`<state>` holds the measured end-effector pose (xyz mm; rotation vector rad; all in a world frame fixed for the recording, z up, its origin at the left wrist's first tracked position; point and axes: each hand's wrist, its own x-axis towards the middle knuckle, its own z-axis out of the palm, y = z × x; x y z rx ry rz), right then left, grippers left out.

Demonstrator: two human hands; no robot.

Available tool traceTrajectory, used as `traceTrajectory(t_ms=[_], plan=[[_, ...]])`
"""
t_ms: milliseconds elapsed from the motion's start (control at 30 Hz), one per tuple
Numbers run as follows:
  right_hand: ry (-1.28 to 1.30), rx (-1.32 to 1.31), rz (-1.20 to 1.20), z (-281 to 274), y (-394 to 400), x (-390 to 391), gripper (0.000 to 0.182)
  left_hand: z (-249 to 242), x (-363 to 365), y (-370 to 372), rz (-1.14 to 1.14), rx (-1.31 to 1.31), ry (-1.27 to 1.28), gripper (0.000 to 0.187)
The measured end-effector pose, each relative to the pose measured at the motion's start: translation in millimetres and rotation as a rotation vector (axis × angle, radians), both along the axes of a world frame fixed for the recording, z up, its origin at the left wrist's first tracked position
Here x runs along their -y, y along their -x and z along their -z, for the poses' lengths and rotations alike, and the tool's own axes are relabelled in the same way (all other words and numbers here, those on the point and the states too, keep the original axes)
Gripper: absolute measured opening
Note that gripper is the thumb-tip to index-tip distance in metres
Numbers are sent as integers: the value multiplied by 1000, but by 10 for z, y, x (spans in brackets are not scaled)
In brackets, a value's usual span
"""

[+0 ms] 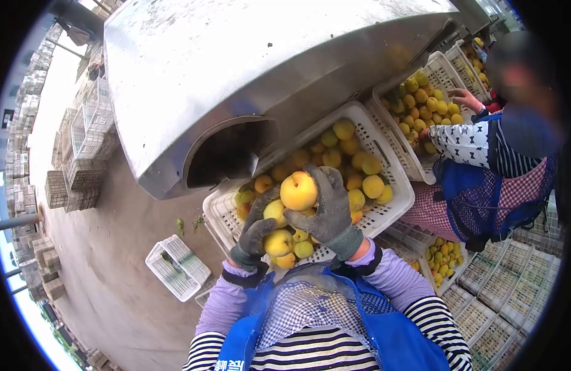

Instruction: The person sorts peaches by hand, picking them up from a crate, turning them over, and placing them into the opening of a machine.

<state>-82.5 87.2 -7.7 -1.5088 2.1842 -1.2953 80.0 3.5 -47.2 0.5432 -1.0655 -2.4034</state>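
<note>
"What did the two gloved hands do?"

"The right hand (330,213), in a dark grey glove, pinched a yellow-orange fruit (298,190) between thumb and fingers, holding it above a white crate (404,193) of similar fruit. The left hand (253,232), gloved alike, was half curled around a paler yellow fruit (274,211); whether it gripped that one, I could not tell."

"How did the hands stand to each other?"

"Side by side over the near part of the crate, neither spread flat. A rounder yellow fruit (278,243) showed just below the left hand."

"And the setting?"

"A large metal housing (236,80) loomed beyond the crate, its dark opening (227,154) beside the crate's far left corner. On the concrete floor (131,247) to the left, a smaller white crate (177,267) sat near scattered green leaves (180,226), with stacked crates (84,167) farther off."

"Who else was pictured?"

"At right, a co-worker in a checked garment (429,210) reached toward a neighboring crate (445,75) of yellow and greenish fruit, one hand (465,99) at its edge. More crates (514,272) lined the lower right."
</note>
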Motion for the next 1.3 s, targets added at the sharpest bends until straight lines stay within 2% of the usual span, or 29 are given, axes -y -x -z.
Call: traceTrajectory(t_ms=[67, 100, 133, 167, 200, 233, 300, 333, 533, 633, 700, 767, 800, 867, 933, 1033, 1133, 1233, 1300], plan=[[-2, 50, -69, -98, -69, 234, 84, -172, 37, -141, -111, -32, -74, 64], [45, 155, -90, -72, -117, 379, 84, -297, 44, -216, -162, -14, -103, 64], [33, 106, -106, -21, -146, 544, 83, -365, 51, -281, -207, 3, -131, 65], [19, 57, -116, 49, -137, 733, 82, -185, 56, -450, -209, 89, -270, 66], [5, 7, -123, 125, -114, 923, 81, -113, 58, -500, -232, 43, -325, 68], [118, 24, -205, 209, -63, 1122, 75, -67, 70, -536, -251, -1, -384, 70], [48, -151, -136, 326, -86, 1300, 66, 0, 27, -582, -291, -77, -468, 75], [11, -241, -101, 359, -94, 1355, 62, 8, 13, -606, -285, -63, -453, 76], [-58, -269, -146, 317, -149, 1453, 54, 101, 52, -724, -282, -77, -386, 75], [-102, -320, -134, 310, -136, 1547, 50, -2, 115, -677, -314, -37, -255, 70], [-168, -376, -95, 475, -95, 1699, 57, -37, 173, -634, -340, -37, -303, 69], [-307, -253, -124, 370, -84, 1756, 63, -77, 234, -577, -353, -54, -299, 66], [-410, -108, -172, 41, -48, 1730, 66, -135, 250, -531, -365, -124, -366, 64], [-379, 109, -249, -151, 26, 1559, 69, -252, 256, -420, -421, -107, -471, 63], [-121, 241, -311, -184, -23, 1118, 72, -226, 274, -363, -426, -59, -269, 60], [-309, 265, -464, -149, -218, 751, 77, -124, 209, -287, -399, -47, -114, 53], [-176, 379, -371, -147, -172, 636, 73, -209, 178, -153, -405, -51, -85, 44], [-150, 147, -275, -155, -149, 573, 72, -220, 176, -87, -389, -18, -21, 45], [-235, -18, -235, -227, -169, 613, 65, -250, 230, -66, -367, 5, 13, 45]])
